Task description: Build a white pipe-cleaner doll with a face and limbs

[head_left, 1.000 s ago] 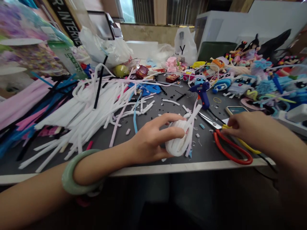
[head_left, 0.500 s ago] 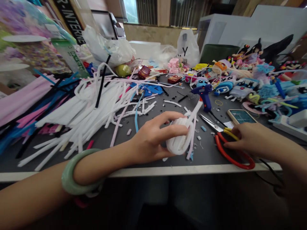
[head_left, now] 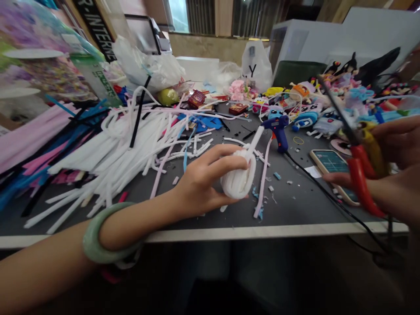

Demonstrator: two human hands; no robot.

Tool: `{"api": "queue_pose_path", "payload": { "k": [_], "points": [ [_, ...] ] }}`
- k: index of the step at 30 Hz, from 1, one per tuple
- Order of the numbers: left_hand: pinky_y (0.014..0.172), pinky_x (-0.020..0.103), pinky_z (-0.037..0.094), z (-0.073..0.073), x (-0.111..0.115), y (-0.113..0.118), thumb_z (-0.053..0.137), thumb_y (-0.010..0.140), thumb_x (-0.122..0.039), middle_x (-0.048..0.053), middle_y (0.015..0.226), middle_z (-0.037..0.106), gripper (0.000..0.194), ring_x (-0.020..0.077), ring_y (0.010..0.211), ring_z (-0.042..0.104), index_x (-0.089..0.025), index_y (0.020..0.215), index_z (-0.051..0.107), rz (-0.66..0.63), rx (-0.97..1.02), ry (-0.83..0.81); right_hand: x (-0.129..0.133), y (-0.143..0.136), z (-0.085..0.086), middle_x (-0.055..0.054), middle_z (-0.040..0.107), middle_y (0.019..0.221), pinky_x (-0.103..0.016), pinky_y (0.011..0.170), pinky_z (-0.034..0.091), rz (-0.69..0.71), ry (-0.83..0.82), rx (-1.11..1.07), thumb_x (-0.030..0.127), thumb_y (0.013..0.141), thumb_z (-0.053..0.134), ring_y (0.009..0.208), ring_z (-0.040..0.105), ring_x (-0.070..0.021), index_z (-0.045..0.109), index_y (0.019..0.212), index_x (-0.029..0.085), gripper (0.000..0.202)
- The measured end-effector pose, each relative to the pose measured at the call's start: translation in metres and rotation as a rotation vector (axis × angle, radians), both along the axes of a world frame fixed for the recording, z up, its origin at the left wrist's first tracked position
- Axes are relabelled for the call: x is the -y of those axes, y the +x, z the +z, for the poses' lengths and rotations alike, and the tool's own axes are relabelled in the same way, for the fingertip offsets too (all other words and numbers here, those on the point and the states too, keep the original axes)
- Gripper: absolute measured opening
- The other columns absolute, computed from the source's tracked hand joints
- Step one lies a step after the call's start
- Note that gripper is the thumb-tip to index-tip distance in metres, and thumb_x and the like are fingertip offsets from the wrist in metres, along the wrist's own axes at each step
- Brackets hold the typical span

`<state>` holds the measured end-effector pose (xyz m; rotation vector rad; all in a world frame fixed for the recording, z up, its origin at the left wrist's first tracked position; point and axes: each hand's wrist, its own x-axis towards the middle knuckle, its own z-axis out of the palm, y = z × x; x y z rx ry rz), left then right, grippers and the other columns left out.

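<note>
Cupping a fuzzy white coil [head_left: 236, 180] is the left grip [head_left: 200, 183]; right grip [head_left: 400, 186] holds scissors [head_left: 362, 159].

Passable tabletop [head_left: 292, 205] lies between the pink strip [head_left: 263, 183] and black cord [head_left: 328, 195], the glue gun [head_left: 279, 132] blocking behind.

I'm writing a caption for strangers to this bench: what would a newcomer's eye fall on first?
Probably the red-and-yellow-handled metal scissors, held up in the right hand at far right. Next, the coiled white bundle gripped by the left hand near centre, and the large spread of long white strips at left.
</note>
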<state>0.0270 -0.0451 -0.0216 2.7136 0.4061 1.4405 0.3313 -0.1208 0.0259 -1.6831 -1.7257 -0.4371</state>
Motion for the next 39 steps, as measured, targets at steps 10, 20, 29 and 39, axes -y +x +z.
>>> {"api": "queue_pose_path", "payload": {
  "k": [10, 20, 29, 39],
  "points": [
    [0.087, 0.032, 0.055, 0.001, -0.004, 0.0, 0.084, 0.067, -0.028, 0.011, 0.111, 0.064, 0.048, 0.0199, 0.103, 0.063, -0.019, 0.105, 0.056, 0.02, 0.04, 0.04, -0.009, -0.012, -0.008, -0.006, 0.061, 0.085, -0.032, 0.055, 0.046, 0.109, -0.206, 0.035, 0.094, 0.048, 0.051, 0.067, 0.06, -0.0208, 0.045, 0.107, 0.023, 0.092],
    [0.088, 0.032, 0.055, 0.001, -0.007, -0.001, 0.083, 0.068, -0.027, 0.01, 0.112, 0.064, 0.047, 0.0194, 0.104, 0.063, -0.02, 0.106, 0.056, 0.031, 0.051, 0.036, -0.009, -0.022, -0.003, -0.007, 0.066, 0.085, -0.032, 0.055, 0.045, 0.133, -0.471, 0.144, 0.08, 0.051, 0.068, 0.066, 0.063, -0.0245, 0.043, 0.102, 0.026, 0.078],
    [0.091, 0.031, 0.053, 0.0, -0.006, -0.001, 0.082, 0.069, -0.029, 0.011, 0.115, 0.062, 0.046, 0.0202, 0.107, 0.063, -0.02, 0.106, 0.057, 0.027, 0.002, -0.006, -0.015, -0.024, -0.014, 0.003, 0.06, 0.071, -0.023, 0.045, 0.042, 0.348, -0.289, 0.145, 0.075, 0.055, 0.069, 0.052, 0.052, -0.0139, 0.046, 0.093, 0.025, 0.067],
    [0.091, 0.031, 0.053, 0.001, -0.008, -0.002, 0.083, 0.068, -0.028, 0.012, 0.114, 0.064, 0.046, 0.0201, 0.106, 0.063, -0.019, 0.106, 0.057, 0.016, 0.012, 0.01, -0.016, -0.022, -0.022, 0.005, 0.058, 0.061, -0.019, 0.041, 0.037, 0.366, -0.088, 0.269, 0.077, 0.07, 0.056, 0.044, 0.053, -0.0089, 0.055, 0.083, 0.022, 0.057]
  ]
}}
